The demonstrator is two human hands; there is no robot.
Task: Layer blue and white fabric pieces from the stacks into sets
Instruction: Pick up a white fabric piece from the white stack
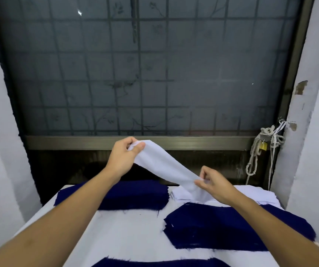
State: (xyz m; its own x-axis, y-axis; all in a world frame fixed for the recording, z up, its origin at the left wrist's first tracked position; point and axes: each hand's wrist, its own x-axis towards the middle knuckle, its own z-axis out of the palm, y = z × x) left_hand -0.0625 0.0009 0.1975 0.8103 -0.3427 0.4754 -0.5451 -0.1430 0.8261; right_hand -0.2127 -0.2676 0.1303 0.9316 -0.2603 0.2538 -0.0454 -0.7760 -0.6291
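Left hand (124, 157) and right hand (215, 185) each pinch an end of a thin white fabric piece (164, 164), drawn out slanting above the white-covered table's (131, 234) far edge so it separates and spreads; its lower tail may still touch the white fabric stack (255, 193) at the far right corner

White piece (164, 166) raised, sagging between its two ends.
It stretches diagonally across frame centre, its lower end over the white stack (251, 193) at centre right; a blue stack (135, 195) lies centre left, a blue pile (222, 226) lower right.
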